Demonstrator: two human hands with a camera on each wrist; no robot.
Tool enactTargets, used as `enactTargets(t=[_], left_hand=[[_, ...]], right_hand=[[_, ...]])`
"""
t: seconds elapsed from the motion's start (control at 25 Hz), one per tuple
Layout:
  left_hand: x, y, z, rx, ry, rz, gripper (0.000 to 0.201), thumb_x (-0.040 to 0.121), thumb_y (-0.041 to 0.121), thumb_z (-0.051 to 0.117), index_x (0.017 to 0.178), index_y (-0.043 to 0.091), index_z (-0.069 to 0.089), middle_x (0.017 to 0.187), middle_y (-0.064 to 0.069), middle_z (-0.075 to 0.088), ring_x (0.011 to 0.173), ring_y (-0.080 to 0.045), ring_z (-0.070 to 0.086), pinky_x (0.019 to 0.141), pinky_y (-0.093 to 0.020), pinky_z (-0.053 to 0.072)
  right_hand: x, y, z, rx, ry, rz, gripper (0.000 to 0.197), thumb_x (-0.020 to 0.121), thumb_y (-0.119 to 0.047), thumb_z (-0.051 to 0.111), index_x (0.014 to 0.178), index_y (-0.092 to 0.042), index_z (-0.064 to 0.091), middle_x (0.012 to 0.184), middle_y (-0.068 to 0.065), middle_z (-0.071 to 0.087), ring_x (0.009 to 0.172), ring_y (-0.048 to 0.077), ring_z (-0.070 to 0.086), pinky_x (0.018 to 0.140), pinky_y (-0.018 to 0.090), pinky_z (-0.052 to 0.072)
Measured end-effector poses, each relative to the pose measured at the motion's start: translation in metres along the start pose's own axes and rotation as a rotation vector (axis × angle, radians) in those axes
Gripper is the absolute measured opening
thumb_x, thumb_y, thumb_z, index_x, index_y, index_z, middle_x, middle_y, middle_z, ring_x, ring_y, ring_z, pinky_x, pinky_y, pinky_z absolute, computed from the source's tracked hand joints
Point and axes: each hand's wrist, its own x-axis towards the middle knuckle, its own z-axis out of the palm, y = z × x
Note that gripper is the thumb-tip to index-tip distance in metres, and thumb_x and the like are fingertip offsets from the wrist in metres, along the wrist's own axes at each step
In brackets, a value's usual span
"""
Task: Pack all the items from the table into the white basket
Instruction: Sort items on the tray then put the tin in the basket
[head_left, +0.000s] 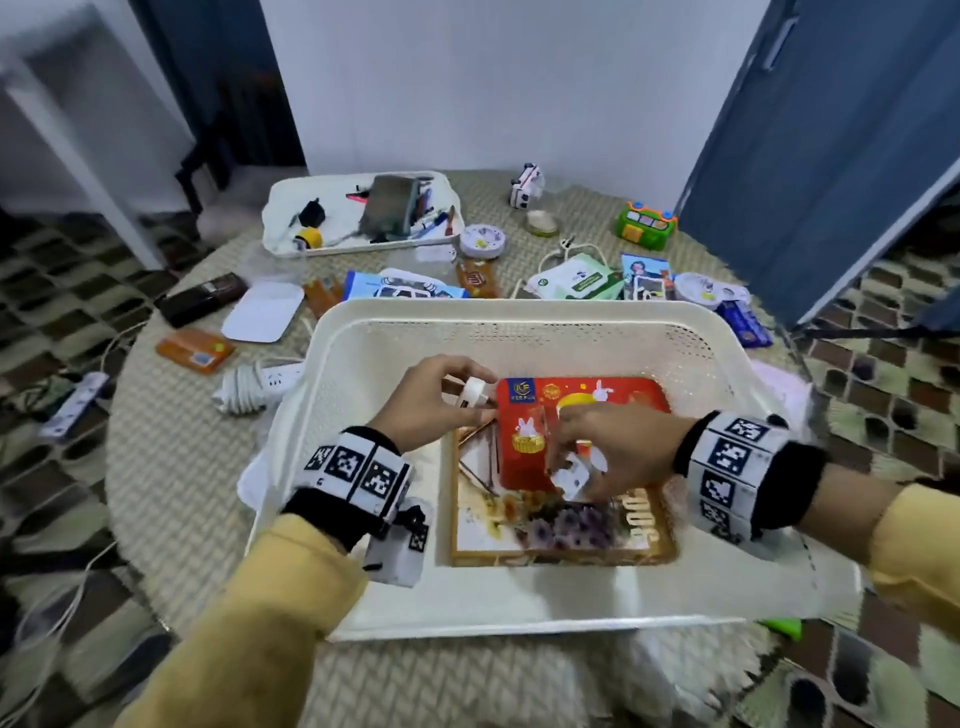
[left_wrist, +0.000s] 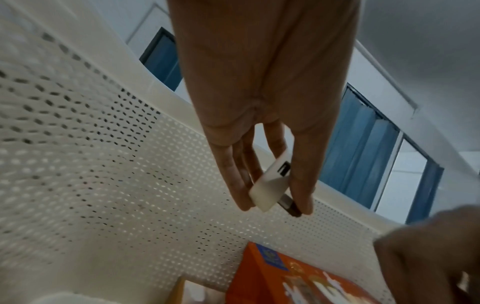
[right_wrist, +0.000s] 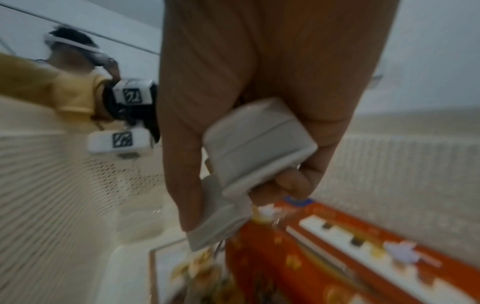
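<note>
**Both grips over the white basket, each holding white plugs**

Far back on the left of the bench (head_left: 171, 467), a shallow white tray (head_left: 283, 197) holding a yellow tape roll (head_left: 309, 238), a dark green pouch (head_left: 389, 205) and a scatter of pens (head_left: 431, 221). Loose in front of it, left to right: a dark case (head_left: 202, 305), an orange pack (head_left: 195, 351) with a small label too blurred to read, and a coiled white power strip (head_left: 260, 384).

Nearest, in the middle, the white basket (head_left: 519, 338) with perforated walls. Inside it, flat on the floor, a flower-printed box (head_left: 545, 535) with large gold numerals along its right edge, not surely legible. On top of that, a red box (head_left: 623, 392) printed with white rabbits and a blue badge at its upper left corner; lettering under the badge too soft to make out.

Above the basket's left half, left grip (head_left: 436, 400) narrow, pinching a small white charger (head_left: 474, 391) between thumb and fingertips, USB port showing in the left wrist view. Over the red box, right grip (head_left: 618, 447) curled round two white plug adapters (head_left: 570, 475), close above the lid.

Right of the basket, still on the bench: a green-and-white wipes pack (head_left: 582, 278), a green toy (head_left: 645, 226) and a blue carton (head_left: 744, 322), print too small to read.
</note>
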Motion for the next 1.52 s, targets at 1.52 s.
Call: enactTargets(t=[1.52], left_hand=[[-0.006, -0.018, -0.002, 0.315, 0.099, -0.119, 0.038, 0.071, 0.002, 0.079, 0.106, 0.014, 0.069, 0.104, -0.005, 0.054, 0.097, -0.019, 0.057, 0.089, -0.029, 0.048]], right_hand=[[0.039, -0.001, 0.125, 0.017, -0.23, -0.469, 0.033, 0.081, -0.01, 0.06, 0.114, -0.012, 0.056, 0.108, -0.001, 0.045, 0.093, 0.014, 0.045, 0.077, 0.024, 0.043]])
